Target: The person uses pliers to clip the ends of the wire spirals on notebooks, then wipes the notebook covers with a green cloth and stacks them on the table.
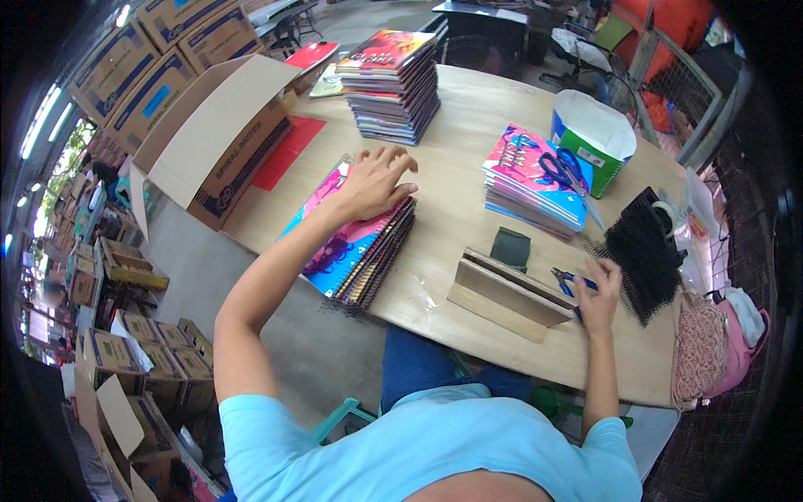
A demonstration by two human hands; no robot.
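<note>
My left hand (378,182) rests with spread fingers on the far right part of a stack of spiral notebooks (335,251), whose covers are pink and blue. Black coil ends stick out along that stack's right and near edges. At the right, my right hand (599,299) is closed around small pliers (564,280) with blue handles, the jaws pointing away to the left. Beside the pliers stands a wooden holder (508,294) with a slot along its top. A dark green pad (510,249) lies just behind it.
Scissors (562,171) lie on a second notebook stack (531,188). Black plastic coils (640,255) are piled at the right by a tape roll (667,217). A cut-open green-and-white box (598,138), a tall notebook stack (391,92) and an open carton (230,138) stand farther back.
</note>
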